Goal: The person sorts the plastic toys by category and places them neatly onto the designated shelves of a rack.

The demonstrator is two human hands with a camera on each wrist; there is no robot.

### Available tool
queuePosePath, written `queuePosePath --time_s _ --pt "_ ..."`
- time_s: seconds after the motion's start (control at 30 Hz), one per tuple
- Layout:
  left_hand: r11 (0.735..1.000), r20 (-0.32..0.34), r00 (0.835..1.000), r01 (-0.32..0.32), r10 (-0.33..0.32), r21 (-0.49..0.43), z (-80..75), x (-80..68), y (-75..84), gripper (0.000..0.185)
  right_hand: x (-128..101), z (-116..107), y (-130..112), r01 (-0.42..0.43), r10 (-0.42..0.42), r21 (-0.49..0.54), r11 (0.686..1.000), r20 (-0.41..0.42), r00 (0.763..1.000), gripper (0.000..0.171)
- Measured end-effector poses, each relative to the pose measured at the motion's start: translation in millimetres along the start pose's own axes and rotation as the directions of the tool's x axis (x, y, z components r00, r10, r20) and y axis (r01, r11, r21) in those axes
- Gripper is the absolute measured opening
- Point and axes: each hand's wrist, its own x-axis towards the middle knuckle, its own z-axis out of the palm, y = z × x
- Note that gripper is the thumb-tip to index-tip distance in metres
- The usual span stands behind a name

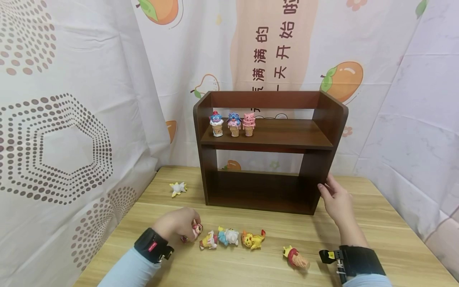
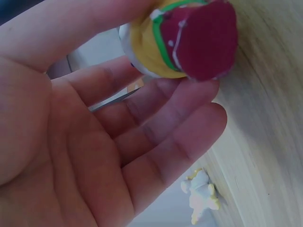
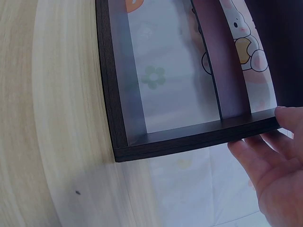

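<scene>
My left hand (image 1: 179,222) is low over the table at the left, pinching a small figurine (image 2: 201,40) between thumb and fingers. In the left wrist view its dark red base and yellow and green body show; the rest is covered. My right hand (image 1: 338,202) grips the right side panel of a dark brown two-tier shelf (image 1: 269,144), thumb at the front edge and fingers behind it. Three cone-shaped figurines stand upright at the left of the upper tier: a blue one with a red top (image 1: 216,124), a blue one (image 1: 234,124) and a pink one (image 1: 249,124).
Near my left hand lie a yellow-and-pink figurine (image 1: 209,240), a blue-and-white one (image 1: 228,236) and a yellow lion-like one (image 1: 253,240). Farther right lies a cone figurine with a red middle (image 1: 296,257). A white-and-yellow figurine (image 1: 178,189) lies at the back left. Printed curtains hang behind the table.
</scene>
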Motion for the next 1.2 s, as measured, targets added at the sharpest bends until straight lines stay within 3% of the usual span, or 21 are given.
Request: queuePosePath --time_s 0.23,0.7,0.83,1.03,1.2 --pt "1.0 0.002 1.0 0.005 -0.005 -0.011 0.4 -0.1 -0.1 0.042 -0.1 -0.7 -2.0 0.003 -0.003 -0.01 1.0 -0.001 1.0 0.05" --pt "0.999 -0.024 0.999 -0.047 0.046 -0.026 0.0 -1.9 -4.3 0.04 -1.9 -1.4 -2.6 -0.016 0.016 -0.002 1.0 0.012 1.0 0.051" --pt "0.999 -0.037 0.999 -0.032 0.031 -0.037 -2.3 -1.3 -4.3 0.041 -2.0 -1.9 -2.5 -0.022 0.023 -0.003 1.0 0.017 1.0 0.051" --pt "0.998 -0.08 0.997 -0.016 0.012 -0.053 -4.7 1.6 -4.1 0.047 -1.9 -2.5 -3.3 -0.024 0.024 0.005 1.0 0.021 0.999 0.051" --pt "0.997 -0.131 0.99 -0.062 0.054 -0.054 -7.8 4.9 -4.0 0.048 -1.8 -2.0 -3.3 -0.021 0.02 0.013 1.0 0.018 1.0 0.051"
